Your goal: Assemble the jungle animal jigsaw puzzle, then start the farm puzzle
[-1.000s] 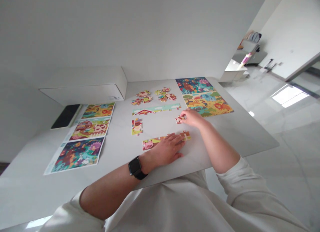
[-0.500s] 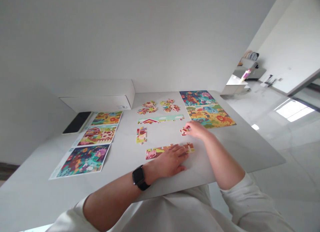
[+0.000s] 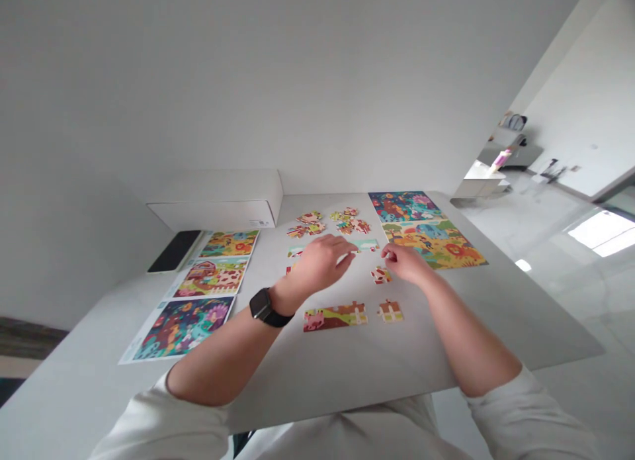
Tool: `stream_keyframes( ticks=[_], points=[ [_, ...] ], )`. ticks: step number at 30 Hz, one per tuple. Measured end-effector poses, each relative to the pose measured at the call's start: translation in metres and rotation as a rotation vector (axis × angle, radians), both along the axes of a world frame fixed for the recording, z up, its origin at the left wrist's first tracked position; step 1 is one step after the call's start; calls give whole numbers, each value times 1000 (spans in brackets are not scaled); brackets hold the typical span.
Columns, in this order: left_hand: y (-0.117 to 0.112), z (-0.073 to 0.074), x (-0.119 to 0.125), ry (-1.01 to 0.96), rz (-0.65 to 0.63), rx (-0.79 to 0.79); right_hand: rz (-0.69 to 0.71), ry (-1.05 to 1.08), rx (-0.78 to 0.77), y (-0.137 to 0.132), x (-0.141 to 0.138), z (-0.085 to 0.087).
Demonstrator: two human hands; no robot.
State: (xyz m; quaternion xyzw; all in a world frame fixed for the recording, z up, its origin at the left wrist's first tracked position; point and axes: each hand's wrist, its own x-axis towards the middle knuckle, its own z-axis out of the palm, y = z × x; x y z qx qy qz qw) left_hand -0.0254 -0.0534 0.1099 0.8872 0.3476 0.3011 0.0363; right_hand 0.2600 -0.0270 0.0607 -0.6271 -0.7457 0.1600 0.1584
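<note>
My left hand [image 3: 325,261], with a dark watch on its wrist, hovers over the sky strip [image 3: 368,245] of joined jigsaw pieces. Its fingers stretch to the right, thumb apart, and nothing shows between them. My right hand [image 3: 403,263] is closed with curled fingertips by the strip's right end; I see nothing in them. Just below it lies a red-and-white patterned jigsaw piece [image 3: 381,275]. Nearer me are a joined bottom strip with a pink pig [image 3: 335,318] and, separated by a gap, a fence section [image 3: 390,311]. My left hand mostly covers the left side section [image 3: 289,270].
Two groups of loose pieces [image 3: 307,225] [image 3: 352,222] lie at the back. On the left are a sheet with several printed pictures [image 3: 213,278], a dark phone [image 3: 173,251] and a white box [image 3: 213,212]. Two picture sheets [image 3: 436,243] lie right, near the table edge.
My left hand has lifted off the bottom strip and moved forward to the sky strip. My right hand has let go of the patterned piece and shifted slightly forward. The view has tilted slightly.
</note>
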Motion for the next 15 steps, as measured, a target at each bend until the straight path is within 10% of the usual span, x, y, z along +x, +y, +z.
stream_keyframes(
  ticks=[8,15],
  points=[
    [72,51,-30,-431,309,-81,-5,-16,71,64,-4,35],
    [111,57,-42,-569,336,-140,-8,46,171,134,-33,51]
  ],
)
